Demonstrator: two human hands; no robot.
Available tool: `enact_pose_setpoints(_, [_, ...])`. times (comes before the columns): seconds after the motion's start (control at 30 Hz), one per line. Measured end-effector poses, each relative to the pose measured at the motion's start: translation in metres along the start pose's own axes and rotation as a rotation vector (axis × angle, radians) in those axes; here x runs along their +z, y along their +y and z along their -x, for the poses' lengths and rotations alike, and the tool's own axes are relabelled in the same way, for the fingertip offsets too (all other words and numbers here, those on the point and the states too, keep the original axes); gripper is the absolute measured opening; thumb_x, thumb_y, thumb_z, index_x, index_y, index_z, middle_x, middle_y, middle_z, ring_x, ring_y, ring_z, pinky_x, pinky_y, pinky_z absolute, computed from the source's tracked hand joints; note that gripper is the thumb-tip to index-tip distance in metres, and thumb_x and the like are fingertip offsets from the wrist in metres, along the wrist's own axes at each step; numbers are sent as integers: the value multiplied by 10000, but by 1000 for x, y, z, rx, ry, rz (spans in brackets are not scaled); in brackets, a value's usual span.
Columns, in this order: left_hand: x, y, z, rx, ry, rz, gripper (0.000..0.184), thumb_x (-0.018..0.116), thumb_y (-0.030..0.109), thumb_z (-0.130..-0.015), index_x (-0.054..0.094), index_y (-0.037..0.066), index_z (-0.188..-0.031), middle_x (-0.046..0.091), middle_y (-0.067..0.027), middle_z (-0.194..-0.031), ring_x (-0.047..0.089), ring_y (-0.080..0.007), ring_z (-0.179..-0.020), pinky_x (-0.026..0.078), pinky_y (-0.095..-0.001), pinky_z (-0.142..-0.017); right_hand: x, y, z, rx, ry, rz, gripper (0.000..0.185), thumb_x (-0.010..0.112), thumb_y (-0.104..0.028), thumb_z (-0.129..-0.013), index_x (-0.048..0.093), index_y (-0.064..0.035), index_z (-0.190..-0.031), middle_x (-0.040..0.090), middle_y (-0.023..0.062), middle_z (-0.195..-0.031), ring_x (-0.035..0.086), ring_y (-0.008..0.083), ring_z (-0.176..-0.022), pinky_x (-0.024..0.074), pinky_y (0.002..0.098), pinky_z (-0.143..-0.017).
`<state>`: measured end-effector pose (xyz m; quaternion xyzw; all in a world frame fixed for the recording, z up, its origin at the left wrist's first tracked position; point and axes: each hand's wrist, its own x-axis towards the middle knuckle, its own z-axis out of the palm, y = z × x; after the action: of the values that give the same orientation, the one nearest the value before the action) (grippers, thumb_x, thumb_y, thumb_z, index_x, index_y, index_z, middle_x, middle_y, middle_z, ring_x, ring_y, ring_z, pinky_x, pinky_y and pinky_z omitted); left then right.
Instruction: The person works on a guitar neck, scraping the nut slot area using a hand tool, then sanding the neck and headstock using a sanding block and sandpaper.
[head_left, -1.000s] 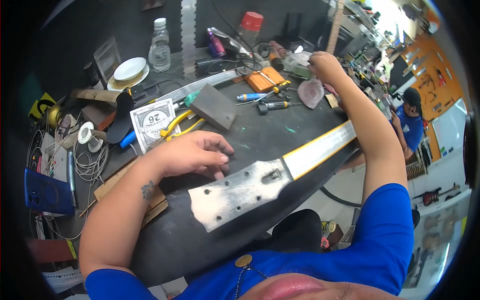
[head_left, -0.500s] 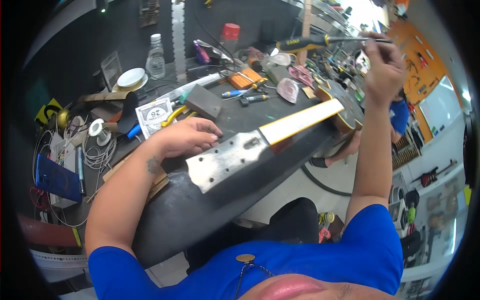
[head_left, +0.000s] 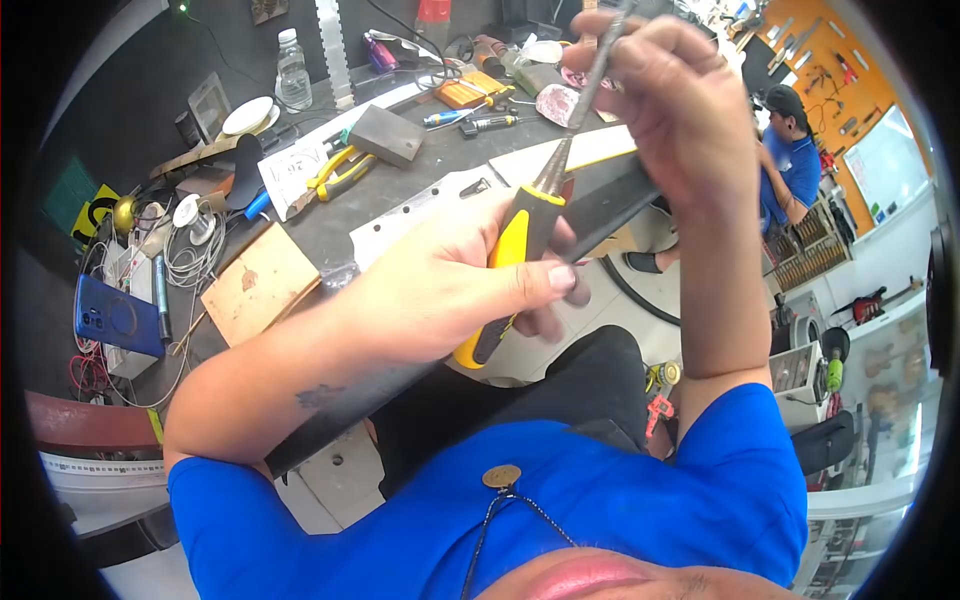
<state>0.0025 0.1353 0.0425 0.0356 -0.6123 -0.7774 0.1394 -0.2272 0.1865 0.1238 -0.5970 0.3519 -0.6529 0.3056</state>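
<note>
In front of me is a round file (head_left: 590, 90) with a yellow and black handle, tilted with its metal shaft up. My left hand (head_left: 450, 285) is closed around the handle. Near the far end of the shaft, my right hand (head_left: 680, 105) has its fingers curled at the metal. Behind my left hand, a guitar's pale headstock (head_left: 400, 222) with drilled holes lies on the dark bench (head_left: 440, 160). Its light neck (head_left: 600, 148) runs to the right, and my right hand hides the body end.
A grey block (head_left: 388, 135), yellow-handled pliers (head_left: 340, 175) and a wooden board (head_left: 262, 280) lie left of the guitar. Cables, a wire spool (head_left: 187, 210) and a blue phone (head_left: 120, 315) crowd the left side. A person in blue (head_left: 795, 170) sits at the right.
The file has come down and turned from nearly level to steeply upright. My left hand has left the bench beside the headstock and taken the handle. My right hand has moved left.
</note>
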Motion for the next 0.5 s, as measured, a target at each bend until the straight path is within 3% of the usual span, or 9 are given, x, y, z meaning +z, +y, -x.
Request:
enact_pose_setpoints(0.03, [3,-7,-2,19,29,98,385,611,242,-1099,493,52,-1413,715,-179,-1244,749,-204,-965,609,-359,-855,2,10,11,33,32,96,179,634,-76,-1033,630,53,-1157,672,220,-1291,682,339,-1202,650,433,-937])
enact_pose_setpoints(0.1, [4,-21,-10,167,139,180,428,551,314,-1124,460,60,-1456,666,-170,-1344,709,-220,-1120,590,-394,-965,19,20,58,109,95,269,635,867,-237,-861,566,24,-1355,624,118,-1321,636,257,-1221,536,447,-1042])
enact_pose_setpoints(0.17, [5,-31,-16,248,221,208,481,489,374,-1141,416,66,-1504,600,-161,-1446,639,-235,-1269,545,-423,-1072,31,17,105,191,-209,537,942,912,-286,-798,386,3,-1524,521,166,-1416,561,316,-1326,494,479,-1087])
enact_pose_setpoints(0.23, [8,-40,-17,235,266,170,540,423,420,-1151,360,71,-1558,516,-150,-1549,540,-249,-1412,475,-447,-1174,37,24,125,79,-228,782,935,861,-188,-823,333,-6,-1573,500,215,-1402,567,370,-1295,496,477,-1075])
enact_pose_setpoints(0.37, [24,-62,-10,226,211,-251,489,497,352,-1136,489,-85,-1357,663,-202,-1143,673,-302,-1128,528,-415,-946,25,34,142,50,-239,1017,816,746,4,-849,378,12,-1578,502,264,-1374,578,443,-1243,514,452,-1028])
enact_pose_setpoints(0.43, [18,-49,-11,116,60,-567,431,576,312,-1092,566,-79,-1274,714,-193,-1032,715,-337,-1053,548,-436,-901,13,21,148,87,-226,980,761,707,22,-851,435,23,-1562,619,229,-1276,651,419,-1110,536,445,-977])
enact_pose_setpoints(0.5, [4,-8,-11,-162,-200,-1056,362,675,265,-1029,613,-18,-1247,724,-156,-1055,690,-346,-1071,512,-448,-986,4,3,156,182,-228,1055,746,711,8,-852,459,25,-1554,648,227,-1223,674,414,-1036,542,444,-952])
